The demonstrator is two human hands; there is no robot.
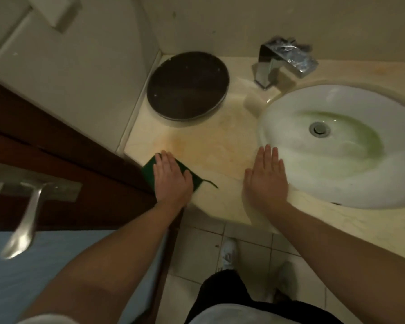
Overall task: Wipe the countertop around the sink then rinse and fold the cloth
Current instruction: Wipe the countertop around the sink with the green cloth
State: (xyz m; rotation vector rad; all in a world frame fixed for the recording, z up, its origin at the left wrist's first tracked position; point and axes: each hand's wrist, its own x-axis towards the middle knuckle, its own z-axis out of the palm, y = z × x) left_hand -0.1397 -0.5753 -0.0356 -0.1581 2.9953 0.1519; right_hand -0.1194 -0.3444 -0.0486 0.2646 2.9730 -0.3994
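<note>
Green cloth [150, 165] at the desk's [211, 146] near-left corner, pressed flat under the left hand [172, 177], whose fingers are extended and together. The right hand [265, 177], spread open and holding nothing, lies palm-down on the desk beside the sink [278, 127] rim. Farther back: a dark round lidded container [187, 86] near the corner wall and a chrome faucet [283, 63] behind the basin.
</note>
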